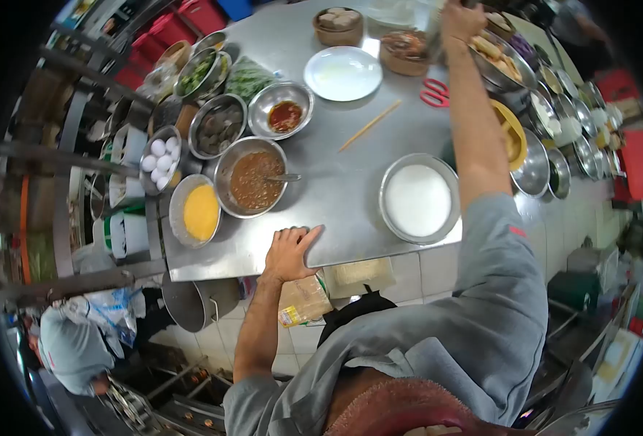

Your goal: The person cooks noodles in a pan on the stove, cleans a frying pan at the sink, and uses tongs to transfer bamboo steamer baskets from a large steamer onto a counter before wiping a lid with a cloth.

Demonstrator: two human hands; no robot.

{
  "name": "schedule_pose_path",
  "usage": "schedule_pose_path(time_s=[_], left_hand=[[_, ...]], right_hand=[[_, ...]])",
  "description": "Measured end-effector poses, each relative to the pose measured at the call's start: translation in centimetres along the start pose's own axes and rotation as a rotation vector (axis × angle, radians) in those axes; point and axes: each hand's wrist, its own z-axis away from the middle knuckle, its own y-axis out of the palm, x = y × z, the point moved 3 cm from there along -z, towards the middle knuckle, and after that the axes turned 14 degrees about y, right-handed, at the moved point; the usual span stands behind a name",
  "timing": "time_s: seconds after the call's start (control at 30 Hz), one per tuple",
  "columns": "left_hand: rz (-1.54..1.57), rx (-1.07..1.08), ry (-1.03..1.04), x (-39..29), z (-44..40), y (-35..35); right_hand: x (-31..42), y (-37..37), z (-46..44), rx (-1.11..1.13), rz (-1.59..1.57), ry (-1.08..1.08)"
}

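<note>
My left hand rests on the near edge of the steel table, fingers spread and holding nothing. My right arm stretches to the far right side. There my right hand is closed, its fingers wrapped round something dark that I cannot make out. Just left of that hand stands a steamer basket with brownish food. Below are red-handled scissors and a white plate. Wooden chopsticks lie mid-table. A metal bowl of white contents stands between my arms.
On the left stand bowls of brown sauce with a spoon, yellow liquid, eggs and red sauce. Several metal bowls and a yellow bowl line the right. Another person is at lower left, beside a large pot.
</note>
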Motion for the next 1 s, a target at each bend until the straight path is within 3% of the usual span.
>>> schedule_pose_path(time_s=[0.03,0.07,0.1,0.17,0.2,0.27,0.3,0.4,0.47,0.5,0.6,0.67,0.7,0.73,0.8,0.87,0.9,0.93,0.97,1.0], left_hand=[[-0.003,-0.01,-0.011,0.0,-0.1,0.1],[-0.011,-0.016,-0.01,0.1,0.0,0.4],[-0.006,-0.012,0.012,0.2,-0.2,0.5],[-0.035,-0.018,0.011,0.2,0.2,0.5],[-0.03,-0.045,0.012,0.3,0.4,0.6],[-0.022,-0.056,0.036,0.2,0.5,0.5],[-0.019,-0.065,0.051,0.2,0.8,0.3],[0.062,-0.067,0.059,0.4,1.5,0.0],[0.029,-0.187,0.127,0.6,2.6,0.8],[-0.04,-0.2,0.046,-0.3,3.8,1.1],[-0.218,-0.317,-0.15,-2.9,7.0,4.8],[0.046,-0.38,-0.128,-7.1,11.9,5.6],[0.11,-0.438,-0.052,-8.8,15.2,6.5],[0.24,-0.319,-0.093,-10.1,18.6,7.1],[0.51,-0.344,-0.152,-10.2,25.7,10.4],[0.514,-0.182,-0.338,-10.2,33.1,10.9],[0.427,-0.257,-0.376,-8.7,37.5,15.0],[0.462,-0.293,-0.666,-9.4,41.4,14.4],[0.564,-0.29,-0.767,-8.6,45.1,16.2],[0.474,-0.425,-0.893,-8.7,49.0,18.3]], right_hand=[[-0.2,-0.1,0.2,0.015,0.015,-0.047],[-1.1,0.3,-0.2,0.128,0.447,0.26],[0.0,0.0,0.1,0.107,0.457,0.257],[4.3,-0.4,2.2,0.309,-0.115,0.016],[6.7,-1.1,3.5,0.316,-0.12,0.011],[12.4,-2.8,7.5,0.618,-0.178,0.061],[15.3,-4.1,9.6,0.705,-0.238,-0.011],[19.5,-4.3,14.1,1.107,-0.657,-0.052],[26.5,-7.9,18.3,0.842,-0.449,-0.679],[31.4,-10.9,23.6,1.216,-0.64,-0.245],[37.5,-13.8,32.2,1.646,-0.638,-0.304],[40.5,-16.4,39.0,1.852,-0.57,-0.375],[41.5,-17.4,42.7,1.94,-0.495,-0.183],[41.9,-17.9,46.4,2.093,-0.371,-0.061],[41.3,-17.7,53.3,2.181,-0.099,0.001],[37.5,-16.4,59.1,2.261,0.06,0.247],[35.5,-16.0,61.3,2.283,0.13,0.305],[34.5,-16.1,62.3,2.238,0.209,0.352],[34.0,-16.1,62.9,2.222,0.208,0.352],[33.3,-16.1,63.2,2.215,0.235,0.402]])
